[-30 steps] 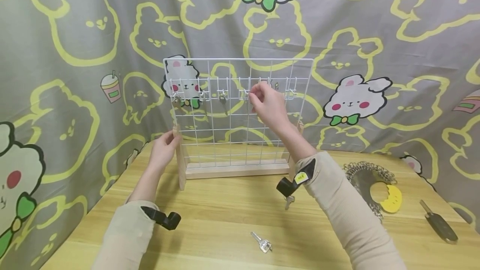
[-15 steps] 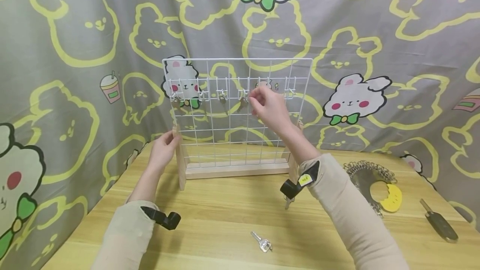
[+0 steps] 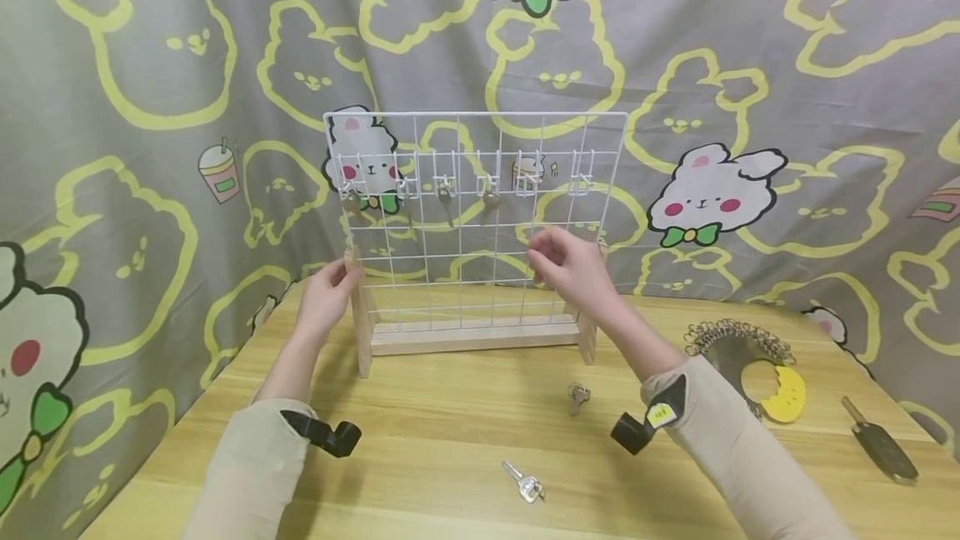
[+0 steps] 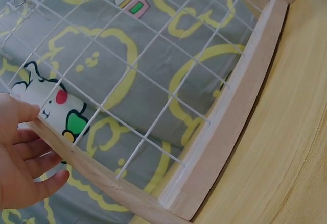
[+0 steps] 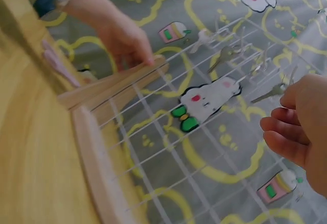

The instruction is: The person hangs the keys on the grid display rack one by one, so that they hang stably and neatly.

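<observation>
A white wire grid rack on a wooden base (image 3: 472, 338) stands on the table. My left hand (image 3: 326, 298) pinches the top of its left wooden post (image 3: 362, 323) between thumb and fingers; the left wrist view shows the same hand (image 4: 25, 157) with its lower fingers loosely spread. Several hooks run along the grid's upper part. Keys hang from the left ones, among them a key (image 3: 489, 200) near the middle. In front of the grid's right half, below the hooks, my right hand (image 3: 573, 269) has loosely curled fingers with nothing visible in them.
On the table lie a silver key (image 3: 525, 483) near the front and a small key with a ring (image 3: 577, 396) behind it. To the right are a dark car key (image 3: 883, 452) and a yellow crescent-shaped piece (image 3: 785, 396) beside a band of metal rings (image 3: 738, 332).
My right hand has let go of the key at the middle hook and moved down and right, away from the hooks. The left hand stays on the post.
</observation>
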`<action>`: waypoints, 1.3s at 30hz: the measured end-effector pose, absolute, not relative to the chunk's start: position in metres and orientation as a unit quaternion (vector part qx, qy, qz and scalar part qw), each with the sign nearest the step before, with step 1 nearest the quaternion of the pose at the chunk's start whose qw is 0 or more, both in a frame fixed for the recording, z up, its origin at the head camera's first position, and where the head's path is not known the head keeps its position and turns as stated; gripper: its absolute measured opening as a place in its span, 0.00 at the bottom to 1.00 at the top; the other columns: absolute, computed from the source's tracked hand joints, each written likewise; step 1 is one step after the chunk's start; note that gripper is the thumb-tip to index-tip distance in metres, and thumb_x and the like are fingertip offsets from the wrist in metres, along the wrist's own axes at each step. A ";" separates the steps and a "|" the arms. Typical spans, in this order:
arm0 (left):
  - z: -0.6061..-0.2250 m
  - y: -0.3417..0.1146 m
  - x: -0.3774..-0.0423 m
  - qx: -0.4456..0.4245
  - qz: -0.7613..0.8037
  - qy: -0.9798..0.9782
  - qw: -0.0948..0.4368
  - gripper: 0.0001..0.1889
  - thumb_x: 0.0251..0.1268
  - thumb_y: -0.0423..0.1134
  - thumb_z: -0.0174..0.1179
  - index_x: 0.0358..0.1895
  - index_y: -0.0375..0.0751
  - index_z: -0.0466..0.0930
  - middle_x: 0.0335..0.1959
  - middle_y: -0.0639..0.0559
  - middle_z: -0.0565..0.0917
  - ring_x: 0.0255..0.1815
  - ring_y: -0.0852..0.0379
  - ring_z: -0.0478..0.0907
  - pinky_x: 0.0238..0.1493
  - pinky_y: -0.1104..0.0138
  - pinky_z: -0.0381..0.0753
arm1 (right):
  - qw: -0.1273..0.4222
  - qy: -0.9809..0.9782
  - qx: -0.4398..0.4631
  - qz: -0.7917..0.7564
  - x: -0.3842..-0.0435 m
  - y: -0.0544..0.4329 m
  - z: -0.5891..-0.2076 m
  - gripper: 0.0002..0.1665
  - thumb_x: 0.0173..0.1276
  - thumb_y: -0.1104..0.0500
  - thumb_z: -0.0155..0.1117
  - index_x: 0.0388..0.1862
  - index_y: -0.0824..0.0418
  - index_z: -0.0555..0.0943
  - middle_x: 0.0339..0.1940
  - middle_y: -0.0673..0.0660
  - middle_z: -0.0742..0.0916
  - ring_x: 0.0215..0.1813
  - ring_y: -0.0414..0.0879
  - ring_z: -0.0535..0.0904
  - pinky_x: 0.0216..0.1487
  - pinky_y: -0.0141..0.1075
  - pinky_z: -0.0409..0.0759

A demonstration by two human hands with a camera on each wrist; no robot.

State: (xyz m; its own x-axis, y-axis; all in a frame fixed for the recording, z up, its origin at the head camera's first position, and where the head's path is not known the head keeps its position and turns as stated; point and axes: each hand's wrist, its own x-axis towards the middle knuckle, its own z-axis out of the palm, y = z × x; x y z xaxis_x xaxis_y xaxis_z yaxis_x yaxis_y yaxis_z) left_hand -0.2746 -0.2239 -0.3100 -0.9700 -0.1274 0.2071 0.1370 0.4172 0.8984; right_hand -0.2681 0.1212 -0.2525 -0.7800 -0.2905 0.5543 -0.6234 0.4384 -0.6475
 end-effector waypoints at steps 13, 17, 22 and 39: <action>-0.306 -0.226 -0.276 -0.004 -0.541 -0.833 0.120 0.32 0.72 0.47 0.45 0.70 0.30 0.51 0.68 0.33 0.59 0.68 0.40 0.56 0.68 0.52 0.55 | -0.010 -0.830 0.304 0.467 -0.241 0.154 -0.328 0.10 0.62 0.65 0.62 0.43 0.66 0.77 0.32 0.54 0.82 0.33 0.49 0.79 0.31 0.36 0.82; -0.307 -0.227 -0.276 0.000 -0.536 -0.836 0.121 0.31 0.72 0.47 0.45 0.70 0.30 0.51 0.68 0.33 0.59 0.68 0.39 0.56 0.68 0.52 0.55 | -0.053 -0.815 0.357 0.453 -0.231 0.158 -0.351 0.11 0.62 0.64 0.63 0.43 0.65 0.78 0.33 0.54 0.82 0.36 0.44 0.78 0.33 0.34 0.81; -0.307 -0.226 -0.275 -0.002 -0.537 -0.835 0.117 0.32 0.72 0.47 0.45 0.70 0.30 0.50 0.68 0.33 0.58 0.68 0.40 0.56 0.68 0.52 0.55 | -0.092 -0.792 0.395 0.456 -0.220 0.162 -0.373 0.13 0.59 0.67 0.64 0.44 0.67 0.77 0.35 0.59 0.82 0.38 0.41 0.78 0.38 0.34 0.81; -0.308 -0.225 -0.276 -0.003 -0.534 -0.838 0.109 0.33 0.72 0.49 0.45 0.70 0.30 0.50 0.68 0.33 0.58 0.69 0.39 0.55 0.68 0.51 0.55 | -0.206 -0.752 0.438 0.448 -0.191 0.163 -0.410 0.11 0.56 0.59 0.69 0.36 0.61 0.79 0.27 0.43 0.80 0.30 0.31 0.74 0.32 0.29 0.80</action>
State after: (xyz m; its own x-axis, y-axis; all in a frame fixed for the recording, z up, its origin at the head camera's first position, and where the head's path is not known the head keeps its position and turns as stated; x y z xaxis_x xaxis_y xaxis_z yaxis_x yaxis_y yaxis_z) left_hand -0.2756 -0.2252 -0.3082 -0.9760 -0.1125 0.1862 0.1214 0.4287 0.8952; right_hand -0.1914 0.1628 -0.4102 -0.5322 -0.8425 0.0833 -0.4734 0.2146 -0.8543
